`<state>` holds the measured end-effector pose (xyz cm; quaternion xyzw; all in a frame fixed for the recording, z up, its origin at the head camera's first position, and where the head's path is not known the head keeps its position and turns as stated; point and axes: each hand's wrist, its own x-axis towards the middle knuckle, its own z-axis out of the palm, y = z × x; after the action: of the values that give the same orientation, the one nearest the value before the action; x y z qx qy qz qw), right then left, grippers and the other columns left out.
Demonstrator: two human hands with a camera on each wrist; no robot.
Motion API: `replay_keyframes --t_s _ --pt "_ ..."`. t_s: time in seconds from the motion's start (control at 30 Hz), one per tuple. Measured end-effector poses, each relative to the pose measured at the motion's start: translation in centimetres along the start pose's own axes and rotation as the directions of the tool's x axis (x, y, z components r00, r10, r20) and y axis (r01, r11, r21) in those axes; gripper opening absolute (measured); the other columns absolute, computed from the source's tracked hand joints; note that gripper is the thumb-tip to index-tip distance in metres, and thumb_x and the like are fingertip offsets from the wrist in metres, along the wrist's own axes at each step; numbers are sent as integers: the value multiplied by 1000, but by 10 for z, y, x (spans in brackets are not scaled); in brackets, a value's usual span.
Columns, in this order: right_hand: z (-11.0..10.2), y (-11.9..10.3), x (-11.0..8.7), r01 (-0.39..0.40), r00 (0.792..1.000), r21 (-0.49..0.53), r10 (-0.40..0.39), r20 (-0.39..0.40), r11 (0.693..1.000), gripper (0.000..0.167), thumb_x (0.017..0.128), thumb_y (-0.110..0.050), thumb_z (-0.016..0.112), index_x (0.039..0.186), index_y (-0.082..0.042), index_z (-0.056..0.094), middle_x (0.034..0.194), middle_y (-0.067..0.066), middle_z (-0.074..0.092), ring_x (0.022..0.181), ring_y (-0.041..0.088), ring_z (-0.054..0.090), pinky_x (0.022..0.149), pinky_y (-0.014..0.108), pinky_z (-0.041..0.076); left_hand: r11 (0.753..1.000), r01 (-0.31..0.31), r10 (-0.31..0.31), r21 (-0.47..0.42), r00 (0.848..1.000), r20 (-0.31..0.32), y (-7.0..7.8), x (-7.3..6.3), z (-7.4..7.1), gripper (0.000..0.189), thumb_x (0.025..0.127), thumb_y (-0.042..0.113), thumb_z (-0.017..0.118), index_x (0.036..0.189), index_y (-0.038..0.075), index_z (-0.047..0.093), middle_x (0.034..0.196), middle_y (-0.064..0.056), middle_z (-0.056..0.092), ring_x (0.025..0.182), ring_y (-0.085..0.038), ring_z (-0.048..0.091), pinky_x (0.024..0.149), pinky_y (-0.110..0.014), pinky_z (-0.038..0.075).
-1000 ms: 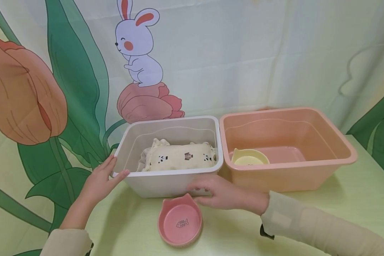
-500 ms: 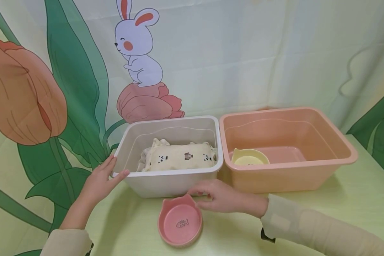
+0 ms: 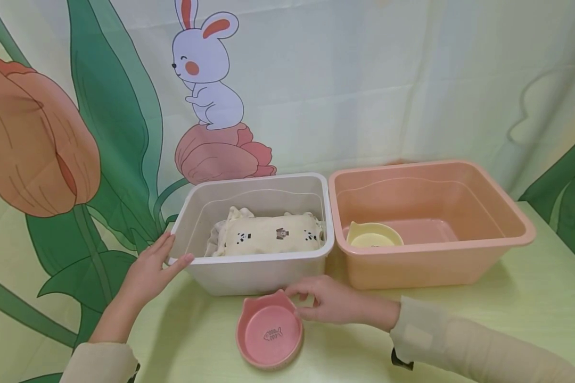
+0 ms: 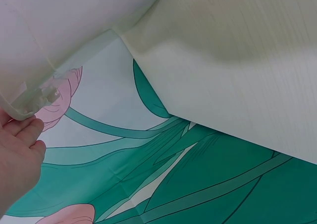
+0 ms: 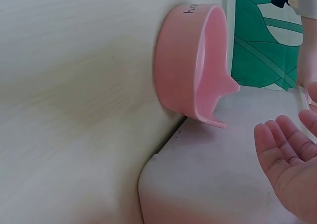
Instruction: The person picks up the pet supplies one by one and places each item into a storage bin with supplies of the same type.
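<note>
A pink cat-eared bowl with a fish-bone print stands on the table in front of a white bin. My right hand hovers by the bowl's right ear, its fingers loosely bent. In the right wrist view, a gap shows between that hand and the pink bowl. My left hand rests on the bin's front left corner, thumb along the front rim and fingers on the left side. The left wrist view shows its fingertips touching the rim. A cream frilled cushion lies inside the bin.
To the right of the white bin stands a peach bin with a yellow cat-eared bowl inside. Both are on a pale green table. Behind hangs a cloth backdrop printed with a rabbit and tulips.
My right hand has come slightly toward me, from the white bin's front wall down beside the pink bowl's right ear. The left hand, bowls and bins stay in place.
</note>
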<state>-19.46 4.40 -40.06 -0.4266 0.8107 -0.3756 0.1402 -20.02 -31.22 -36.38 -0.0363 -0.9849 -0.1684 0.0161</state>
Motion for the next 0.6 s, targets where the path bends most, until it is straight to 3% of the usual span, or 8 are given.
replay_keyframes --t_s 0.33,0.6 --pt "4 4 0 -42 999 8 42 32 999 31 82 -16 61 113 -17 59 112 -3 60 92 8 53 67 14 48 1000 -5 5 0 1000 -4 1 -1 -1 78 87 53 42 140 0 19 146 -19 15 127 -48 21 96 -65 22" --pt "11 9 -1 -49 999 14 49 23 999 31 81 -15 61 113 -15 59 107 -3 62 91 13 56 68 16 48 1000 3 -3 -3 1000 4 1 0 0 79 87 54 41 140 0 18 147 -19 15 127 -48 20 95 -65 21"
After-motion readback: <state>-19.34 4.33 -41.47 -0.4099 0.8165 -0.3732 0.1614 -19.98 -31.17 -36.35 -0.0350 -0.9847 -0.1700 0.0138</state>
